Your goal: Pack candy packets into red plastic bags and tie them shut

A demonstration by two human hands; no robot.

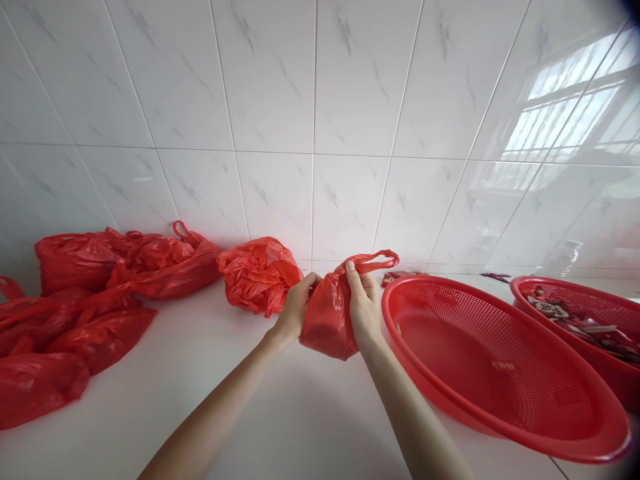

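Note:
A small filled red plastic bag (326, 313) is held up over the white counter (280, 413) between both hands. My left hand (295, 305) grips its left upper edge. My right hand (364, 305) grips its right side, and the bag's handle loops stick out above the fingers. Another crumpled red bag (257, 273) lies just behind my left hand.
A heap of filled red bags (90, 293) covers the counter's left side. A large red mesh basket (575, 433) stands empty at the right, tilted against a second red basket (555, 287) holding small packets. A white tiled wall (320, 133) runs close behind.

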